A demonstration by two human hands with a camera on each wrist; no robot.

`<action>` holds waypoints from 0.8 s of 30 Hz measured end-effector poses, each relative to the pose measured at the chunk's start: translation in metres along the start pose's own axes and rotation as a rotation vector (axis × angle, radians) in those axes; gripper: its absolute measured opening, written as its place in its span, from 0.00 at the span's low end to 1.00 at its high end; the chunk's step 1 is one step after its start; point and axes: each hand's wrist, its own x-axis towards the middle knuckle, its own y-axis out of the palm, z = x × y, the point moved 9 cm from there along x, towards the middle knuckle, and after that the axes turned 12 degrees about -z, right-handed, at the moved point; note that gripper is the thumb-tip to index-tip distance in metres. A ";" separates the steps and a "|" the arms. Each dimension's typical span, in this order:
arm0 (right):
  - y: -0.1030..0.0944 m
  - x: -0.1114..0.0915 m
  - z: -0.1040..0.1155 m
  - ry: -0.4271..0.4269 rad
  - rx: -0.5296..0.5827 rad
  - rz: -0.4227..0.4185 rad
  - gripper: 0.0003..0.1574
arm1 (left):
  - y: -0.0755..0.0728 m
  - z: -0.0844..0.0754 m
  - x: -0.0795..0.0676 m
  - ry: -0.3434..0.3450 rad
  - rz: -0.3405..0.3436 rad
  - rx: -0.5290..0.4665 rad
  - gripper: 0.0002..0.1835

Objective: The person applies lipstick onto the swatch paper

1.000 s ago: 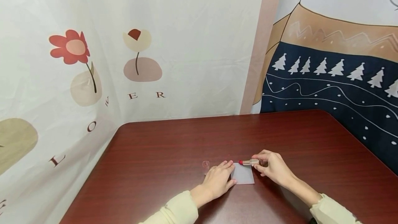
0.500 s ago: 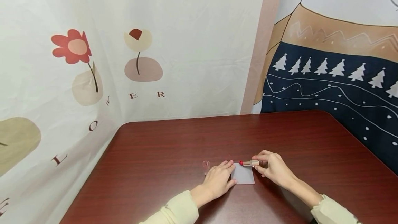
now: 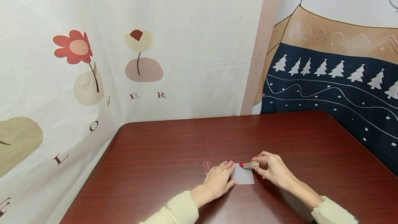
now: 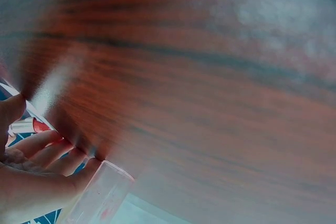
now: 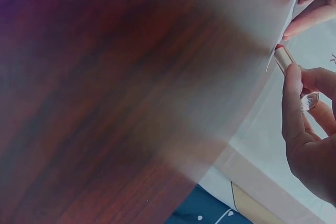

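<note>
A red lipstick with a pale gold tube lies sideways between the thumb and fingers of my right hand. Its red tip is right at the upper edge of a small pale square of paper on the table. My left hand rests with spread fingers on the paper's left side, thumb at the lower corner. Beside the left fingers stands a clear lipstick cap, partly hidden by the hand; the left wrist view shows this clear cap close to the little finger. The right wrist view shows the lipstick pinched near its base.
The dark red wooden table stretches beyond and to both sides of the hands. A white curtain with flower prints hangs behind it, and a navy cloth with trees hangs at the right.
The lipstick tip has shifted very slightly toward me along the paper's upper edge, the right hand moving with it. The left hand stays in place on the paper.
</note>
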 end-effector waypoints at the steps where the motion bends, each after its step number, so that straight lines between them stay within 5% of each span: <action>1: 0.000 0.000 0.000 -0.001 0.002 0.001 0.15 | 0.001 0.000 0.000 -0.002 0.002 0.000 0.27; 24: -0.001 -0.005 0.004 -0.001 0.001 0.005 0.15 | 0.002 0.000 0.000 -0.002 0.001 0.003 0.26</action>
